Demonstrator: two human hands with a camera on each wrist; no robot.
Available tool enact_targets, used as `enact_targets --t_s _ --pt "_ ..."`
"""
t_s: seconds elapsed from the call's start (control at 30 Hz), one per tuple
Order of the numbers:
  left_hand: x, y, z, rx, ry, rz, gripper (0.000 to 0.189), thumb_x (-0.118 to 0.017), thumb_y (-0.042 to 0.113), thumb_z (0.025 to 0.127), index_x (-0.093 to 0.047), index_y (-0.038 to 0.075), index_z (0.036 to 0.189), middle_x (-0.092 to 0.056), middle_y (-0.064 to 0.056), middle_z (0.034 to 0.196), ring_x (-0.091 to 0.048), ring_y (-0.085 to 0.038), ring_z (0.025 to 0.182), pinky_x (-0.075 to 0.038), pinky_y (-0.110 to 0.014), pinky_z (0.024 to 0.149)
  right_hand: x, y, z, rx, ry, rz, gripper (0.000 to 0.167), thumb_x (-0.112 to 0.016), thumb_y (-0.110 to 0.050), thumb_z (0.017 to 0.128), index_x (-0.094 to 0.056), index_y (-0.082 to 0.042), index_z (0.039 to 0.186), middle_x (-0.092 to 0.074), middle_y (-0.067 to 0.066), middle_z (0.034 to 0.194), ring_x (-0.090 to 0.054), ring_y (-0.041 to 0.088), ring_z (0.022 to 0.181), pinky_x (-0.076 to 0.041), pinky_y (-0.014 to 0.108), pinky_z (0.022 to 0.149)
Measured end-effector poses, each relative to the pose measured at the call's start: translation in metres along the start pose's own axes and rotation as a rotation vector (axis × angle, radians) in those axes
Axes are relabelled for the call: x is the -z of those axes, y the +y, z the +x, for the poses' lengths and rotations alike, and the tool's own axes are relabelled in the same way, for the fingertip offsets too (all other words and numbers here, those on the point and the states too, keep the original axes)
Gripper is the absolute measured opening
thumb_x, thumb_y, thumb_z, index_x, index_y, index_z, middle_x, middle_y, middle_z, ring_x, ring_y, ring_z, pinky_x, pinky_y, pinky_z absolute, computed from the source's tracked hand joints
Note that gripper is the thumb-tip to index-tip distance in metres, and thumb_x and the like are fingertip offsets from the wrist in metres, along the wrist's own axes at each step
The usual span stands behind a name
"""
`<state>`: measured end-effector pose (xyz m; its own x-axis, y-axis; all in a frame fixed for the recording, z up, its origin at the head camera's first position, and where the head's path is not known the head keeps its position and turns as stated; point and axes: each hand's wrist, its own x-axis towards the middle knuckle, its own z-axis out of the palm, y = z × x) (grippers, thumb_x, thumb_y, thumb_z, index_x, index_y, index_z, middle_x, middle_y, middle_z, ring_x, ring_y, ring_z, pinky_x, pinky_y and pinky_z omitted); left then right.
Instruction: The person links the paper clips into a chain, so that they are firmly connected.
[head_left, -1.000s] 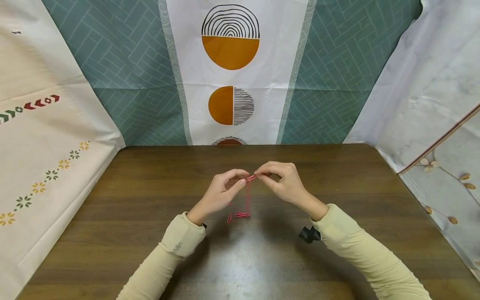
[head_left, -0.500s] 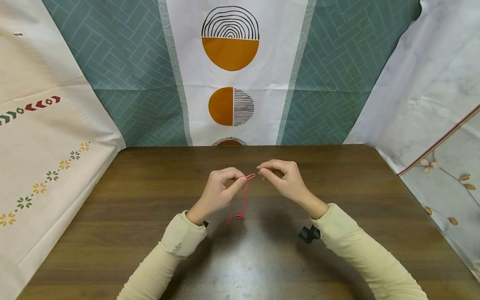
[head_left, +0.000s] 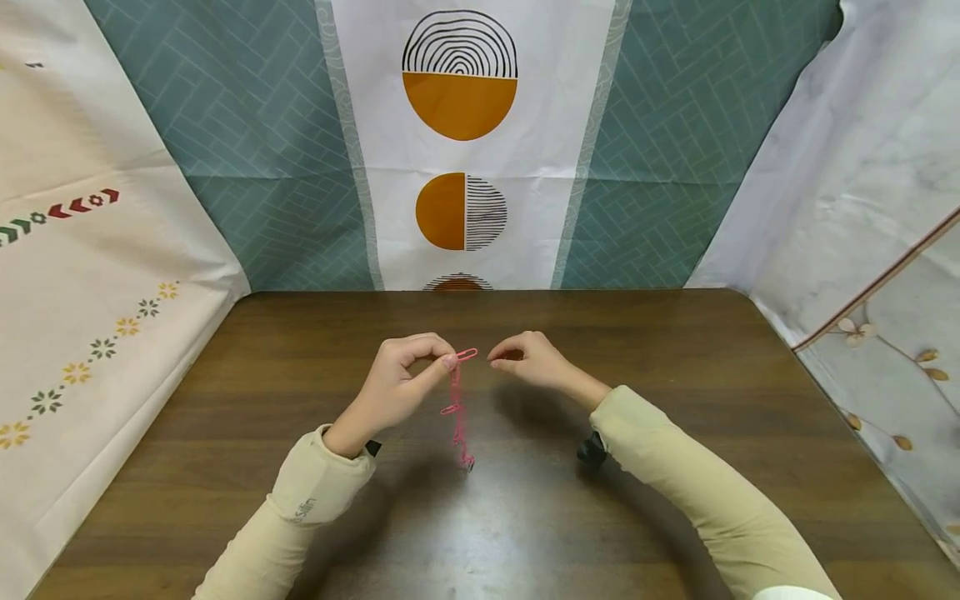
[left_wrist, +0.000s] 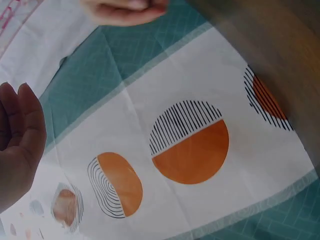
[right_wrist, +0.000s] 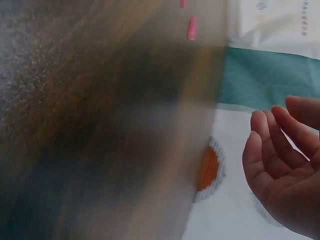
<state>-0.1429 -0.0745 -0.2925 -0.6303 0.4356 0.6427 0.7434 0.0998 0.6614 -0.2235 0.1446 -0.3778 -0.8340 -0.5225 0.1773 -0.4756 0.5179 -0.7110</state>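
My left hand (head_left: 408, 375) pinches a pink paper clip (head_left: 467, 355) between thumb and index finger, left of the table's middle. Its free end points right, and a chain of linked pink paper clips (head_left: 456, 383) hangs beneath the fingertips down to the tabletop. Another pink paper clip (head_left: 449, 409) overlaps the chain in the head view. To the right, apart from the clips, my right hand (head_left: 532, 358) holds nothing, its fingers loosely bent. The right wrist view has that hand at the right edge, with pink clips (right_wrist: 192, 28) near the top.
Brown wooden table (head_left: 300, 333) beneath both hands. A patterned curtain (head_left: 465, 150) hangs behind its far edge, with light cloths on the left and right sides. Dark wrist cameras (head_left: 592, 451) sit under the sleeves.
The right hand has let go of the top clip and moved away, then left and slightly down. The left hand has shifted left, carrying the clip chain with it.
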Motion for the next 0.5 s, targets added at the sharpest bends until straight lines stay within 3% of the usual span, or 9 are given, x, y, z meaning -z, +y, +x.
enact_targets --t_s 0.2,0.5 --pt "0.01 -0.019 -0.011 0.014 -0.04 -0.017 0.02 -0.057 -0.013 0.081 -0.063 0.005 0.073 -0.06 -0.003 0.069 -0.053 -0.014 0.065 -0.043 -0.023 0.059 -0.021 0.007 0.019 -0.013 -0.172 -0.03 0.019 -0.067 -0.01 0.08 -0.069 -0.001 0.097 -0.067 0.002 0.084 -0.059 0.01 0.074 -0.047 0.023 0.065" --pt "0.034 -0.021 -0.023 0.07 -0.116 0.012 0.023 -0.056 -0.007 0.085 -0.062 0.012 0.073 -0.059 0.002 0.071 -0.055 -0.017 0.068 -0.044 -0.026 0.061 -0.046 0.003 0.034 0.026 -0.283 -0.085 0.018 -0.074 -0.009 0.074 -0.07 -0.005 0.091 -0.066 0.0 0.083 -0.057 0.007 0.075 -0.045 0.019 0.067"
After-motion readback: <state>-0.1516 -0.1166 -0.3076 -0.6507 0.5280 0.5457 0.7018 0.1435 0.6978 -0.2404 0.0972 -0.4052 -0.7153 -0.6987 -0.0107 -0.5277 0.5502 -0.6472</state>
